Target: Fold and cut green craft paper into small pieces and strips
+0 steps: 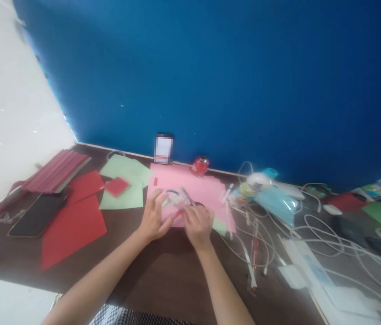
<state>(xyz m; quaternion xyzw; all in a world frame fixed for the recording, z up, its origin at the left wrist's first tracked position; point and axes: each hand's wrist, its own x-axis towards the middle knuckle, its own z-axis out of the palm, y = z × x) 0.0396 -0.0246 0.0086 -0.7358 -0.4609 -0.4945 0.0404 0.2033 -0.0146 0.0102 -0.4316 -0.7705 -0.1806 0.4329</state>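
Both hands are over a stack of pink paper (207, 185), slightly blurred. My left hand (152, 219) is at the paper's left front, its fingers curved and apart from the thumb, whose tip reaches toward a small red piece (178, 214). My right hand (199, 223) is closed, with its fingertips pinched at that red piece, which looks like paper. Just beyond the fingers lie what look like scissors (186, 196), partly hidden by my right hand. A pale, blurred ring-like item (173, 197) is beside them; I cannot tell what it is.
Green sheets (126, 169), red sheets (75, 230), a dark phone (38, 215) and a pink-edged stack (58, 170) lie left. A propped phone (163, 149) and red round object (200, 166) stand near the blue wall. Tangled white cables (342, 243) and a power strip (307, 262) are right.
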